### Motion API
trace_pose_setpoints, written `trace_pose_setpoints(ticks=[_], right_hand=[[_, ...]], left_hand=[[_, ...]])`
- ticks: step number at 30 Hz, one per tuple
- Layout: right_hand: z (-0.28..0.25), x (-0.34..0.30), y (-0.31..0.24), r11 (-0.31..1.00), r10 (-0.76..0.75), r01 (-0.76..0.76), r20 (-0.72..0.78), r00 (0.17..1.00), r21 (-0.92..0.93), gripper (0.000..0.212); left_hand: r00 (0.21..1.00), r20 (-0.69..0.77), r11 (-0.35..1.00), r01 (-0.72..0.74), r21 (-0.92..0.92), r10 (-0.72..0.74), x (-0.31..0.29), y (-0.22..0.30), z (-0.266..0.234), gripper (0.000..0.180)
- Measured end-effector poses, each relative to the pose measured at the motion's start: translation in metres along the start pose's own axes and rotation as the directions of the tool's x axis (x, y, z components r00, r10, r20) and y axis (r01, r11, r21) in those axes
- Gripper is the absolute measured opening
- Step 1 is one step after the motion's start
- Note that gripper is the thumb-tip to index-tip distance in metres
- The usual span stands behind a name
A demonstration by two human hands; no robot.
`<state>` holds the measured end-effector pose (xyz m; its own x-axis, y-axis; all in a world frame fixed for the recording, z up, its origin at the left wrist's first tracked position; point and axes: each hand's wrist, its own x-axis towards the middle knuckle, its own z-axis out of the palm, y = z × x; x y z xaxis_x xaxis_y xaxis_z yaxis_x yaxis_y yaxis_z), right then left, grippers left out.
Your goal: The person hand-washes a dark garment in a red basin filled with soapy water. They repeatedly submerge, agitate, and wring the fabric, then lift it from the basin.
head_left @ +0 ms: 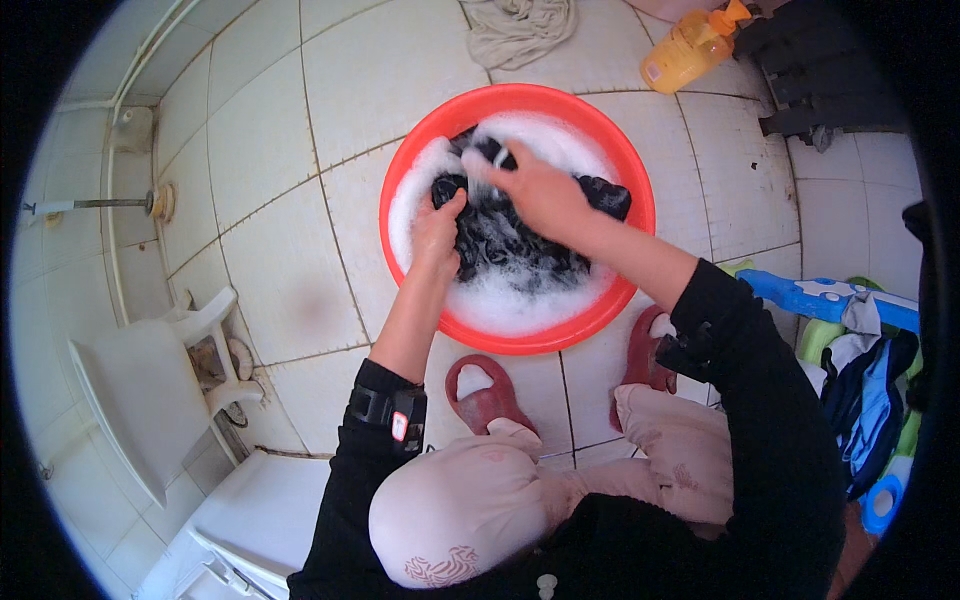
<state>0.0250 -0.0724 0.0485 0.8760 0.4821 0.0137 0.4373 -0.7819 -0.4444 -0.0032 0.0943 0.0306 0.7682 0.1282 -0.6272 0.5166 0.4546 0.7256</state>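
A round red basin (pixel 645 200) on the floor holds white suds (pixel 520 305) and a wet black garment (pixel 510 245), bunched up and partly under the foam. At the basin's left side, my left hand (pixel 437 235) is closed on a fold of the garment, thumb uppermost. My right hand (pixel 545 195) reaches over the middle, its curled fingers gripping the cloth near the far side. Foam and motion blur partly hide those fingertips. Another bunch of the black cloth pokes out of the suds right of my right wrist.
Beyond the basin lie a grey-beige cloth (pixel 520 30) and an orange pump bottle (pixel 690 50). A white plastic chair (pixel 130 390) stands at the left. Clothes (pixel 870 390) fill a blue-and-green basket (pixel 830 295) at the right. My feet, in dark red slippers (pixel 490 400), are close to the basin.
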Motion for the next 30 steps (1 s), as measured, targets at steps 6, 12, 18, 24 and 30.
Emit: trace_pose_setpoints(ticks=[6,12,18,24,30], right_hand=[[0.037,0.027,0.001,0.974,0.225,-0.215,0.367,0.903,-0.069,0.044],[0.012,0.008,0.000,0.891,0.103,-0.033,-0.130,0.986,0.453,0.045],[-0.011,-0.012,-0.037,0.786,0.287,-0.192,-0.072,0.955,0.587,0.049],[-0.023,0.006,-0.027,0.746,0.508,-0.480,0.073,0.859,0.462,0.058],[-0.012,-0.014,-0.054,0.862,0.144,-0.104,-0.042,0.989,0.497,0.051]], left_hand=[[0.983,-0.158,0.945,0.135,0.299,-0.091,0.029,-0.028,-0.001,0.035],[0.964,0.089,0.902,0.267,-0.341,-0.251,0.037,-0.018,0.001,0.029],[0.980,0.134,0.961,0.173,-0.214,-0.147,0.006,-0.018,0.026,0.030],[0.961,0.069,0.943,0.277,-0.186,-0.269,-0.012,-0.017,0.039,0.039],[0.961,0.159,0.955,0.251,-0.157,-0.227,-0.021,-0.009,0.023,0.045]])
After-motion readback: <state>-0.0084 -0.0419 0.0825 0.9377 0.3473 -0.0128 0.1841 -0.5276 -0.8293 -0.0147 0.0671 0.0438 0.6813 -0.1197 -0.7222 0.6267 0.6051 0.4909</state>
